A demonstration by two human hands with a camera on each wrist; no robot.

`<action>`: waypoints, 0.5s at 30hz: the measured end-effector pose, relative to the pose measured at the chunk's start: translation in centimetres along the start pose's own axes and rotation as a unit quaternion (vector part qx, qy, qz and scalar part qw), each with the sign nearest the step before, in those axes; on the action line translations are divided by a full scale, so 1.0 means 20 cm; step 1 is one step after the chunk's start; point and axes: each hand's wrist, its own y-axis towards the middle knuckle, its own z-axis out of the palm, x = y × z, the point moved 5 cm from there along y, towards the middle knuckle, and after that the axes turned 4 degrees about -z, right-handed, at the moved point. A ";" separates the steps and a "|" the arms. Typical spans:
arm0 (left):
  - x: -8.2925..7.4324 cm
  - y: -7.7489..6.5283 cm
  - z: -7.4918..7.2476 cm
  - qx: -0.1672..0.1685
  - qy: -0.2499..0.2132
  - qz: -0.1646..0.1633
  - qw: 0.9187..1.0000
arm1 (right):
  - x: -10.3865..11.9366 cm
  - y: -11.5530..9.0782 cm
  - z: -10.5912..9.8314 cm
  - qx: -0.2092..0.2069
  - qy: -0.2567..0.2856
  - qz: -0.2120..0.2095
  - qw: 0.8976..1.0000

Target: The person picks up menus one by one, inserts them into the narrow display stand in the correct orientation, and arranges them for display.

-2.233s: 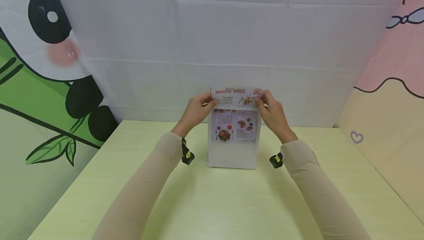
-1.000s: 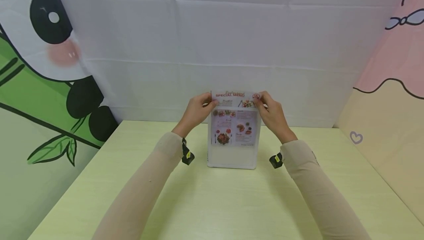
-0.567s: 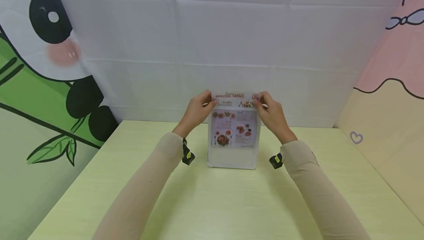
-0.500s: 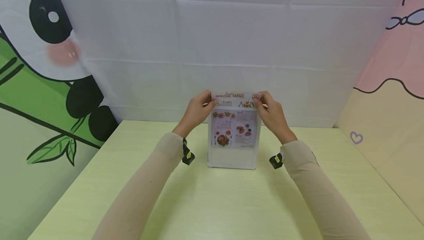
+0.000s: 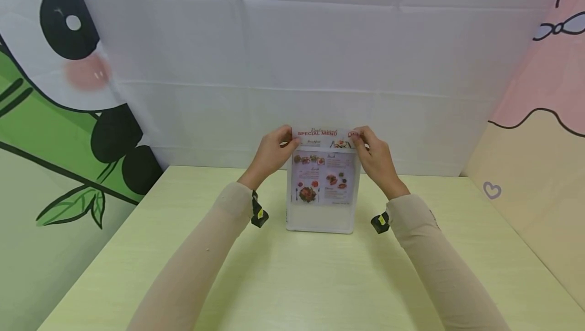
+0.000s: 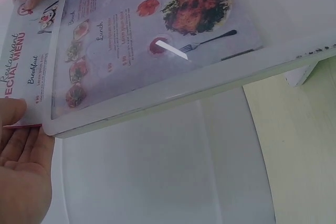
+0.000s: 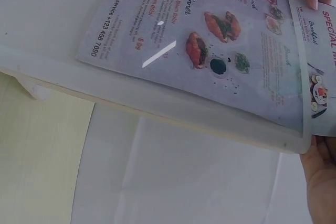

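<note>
A printed restaurant menu sheet [image 5: 317, 133] is partly inside a white-framed, clear-fronted sign holder [image 5: 320, 218]. Its "Special Menu" heading sticks out above the holder's top edge. My left hand [image 5: 270, 152] pinches the sheet's upper left edge, thumb in front. At the upper right edge my right hand [image 5: 377, 157] pinches it the same way. In the left wrist view, the lower part of the menu [image 6: 126, 40] shows through the glossy front. The right wrist view shows the sheet's bottom edge lying above the bare lower part of the holder [image 7: 47, 30].
The holder stands on a pale yellow-green table [image 5: 311, 280], with a support foot [image 6: 302, 74] behind it. A white cloth backdrop [image 5: 315, 52] rises at the table's back edge. Cartoon-printed panels flank the table on the left [image 5: 59, 153] and right [image 5: 534, 168].
The menu has slid down into the holder, most of it in the earlier frames and only slightly in the last half second. Both hands keep their pinch; the holder stays in place.
</note>
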 end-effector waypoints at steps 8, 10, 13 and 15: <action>-0.01 0.00 -0.01 -0.003 -0.003 0.002 1.000 | 0.01 0.00 0.00 0.000 -0.006 0.001 1.000; -0.01 0.00 0.00 -0.003 -0.005 0.002 1.000 | 0.00 0.00 0.00 -0.003 -0.007 0.003 1.000; -0.01 0.00 0.00 -0.002 -0.006 0.004 1.000 | 0.00 0.00 0.00 -0.007 -0.004 0.005 1.000; -0.01 0.00 0.00 -0.002 -0.004 0.003 1.000 | 0.00 0.00 0.00 -0.008 0.002 0.006 1.000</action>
